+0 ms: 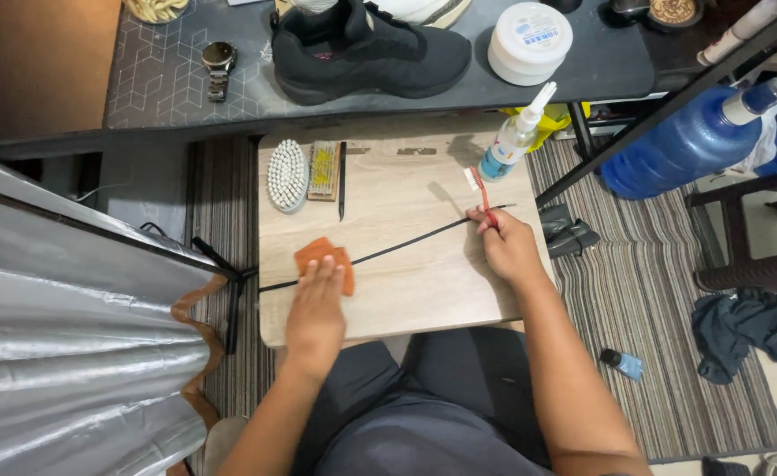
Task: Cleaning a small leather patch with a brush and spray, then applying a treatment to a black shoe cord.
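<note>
**Shoelace stretched across small wooden board, both hands on it**

Black shoelace [406,246] pulled out straight, running diagonally over the light wooden board [423,300] from lower left to upper right, left end hanging just past the board's edge. Pinned near the left end by the left hand [316,308], palm down, fingers pressed together flat on an orange cloth [321,257] that sits right on the lace. Pinched near the other end by the right hand [505,249], fingers curled tight around a red-handled toothbrush [481,196], white head pointing away from the body and up off the lace.

Further up the board: oval white-bristled brush [288,174], small rectangular brush [323,170] just beside it, thin dark tool [342,181] lying next to that. Clear squeeze bottle [512,141] with blue liquid and a white nozzle at the board's top right corner.

Beyond that, dark table [185,88] carrying a black sneaker [366,51], a wristwatch [218,63] and a round white tub [529,40]. Striped rug [653,300] under everything, small blue bottle [623,362] lying on it, big blue water jug [688,145] off to the right, crumpled dark cloth [745,326] nearby.
</note>
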